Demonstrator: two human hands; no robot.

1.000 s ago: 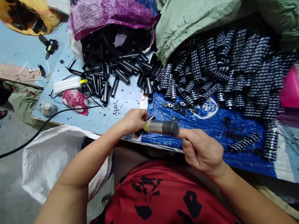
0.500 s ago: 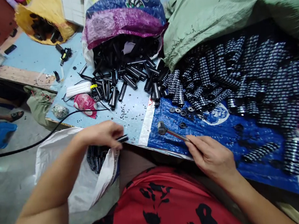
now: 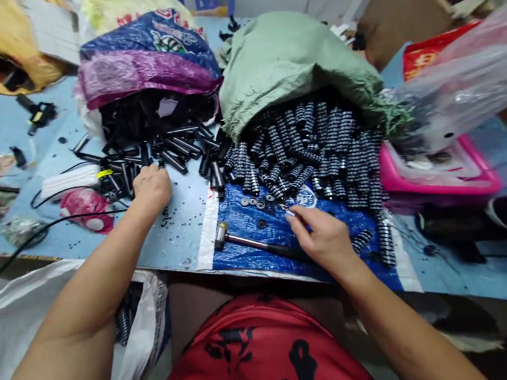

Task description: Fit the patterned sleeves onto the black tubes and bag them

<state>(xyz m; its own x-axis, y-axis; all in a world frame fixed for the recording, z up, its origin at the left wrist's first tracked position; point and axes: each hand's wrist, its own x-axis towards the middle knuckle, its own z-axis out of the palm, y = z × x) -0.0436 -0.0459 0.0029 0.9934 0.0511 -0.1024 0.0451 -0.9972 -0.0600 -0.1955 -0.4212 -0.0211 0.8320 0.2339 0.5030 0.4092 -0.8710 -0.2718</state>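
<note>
My left hand (image 3: 152,186) is at the front of a heap of glossy black tubes (image 3: 178,147). Its fingers are curled, and whatever they grip is hidden. Over the blue sheet (image 3: 248,264), my right hand (image 3: 320,234) has thumb and forefinger pinched together on something small and shiny, too unclear to name. This is beside the pile of black-and-white ridged cylinders (image 3: 322,145). A hammer (image 3: 253,243) lies on the sheet, its handle end near my right hand. Several small round discs (image 3: 255,201) lie between the hammer and the pile.
A purple-and-blue woven sack (image 3: 144,74) spills the tubes; a green sack (image 3: 289,64) covers the cylinders' back. A pink bin (image 3: 445,183) stands right. Below the table edge at left hangs a white bag (image 3: 145,324) containing cylinders. A black cable (image 3: 47,228) crosses the left side.
The hammer has left my right hand and lies on the sheet. My left hand has moved from above the white bag, where it held a black tube, up to the tube heap. The view has swung right.
</note>
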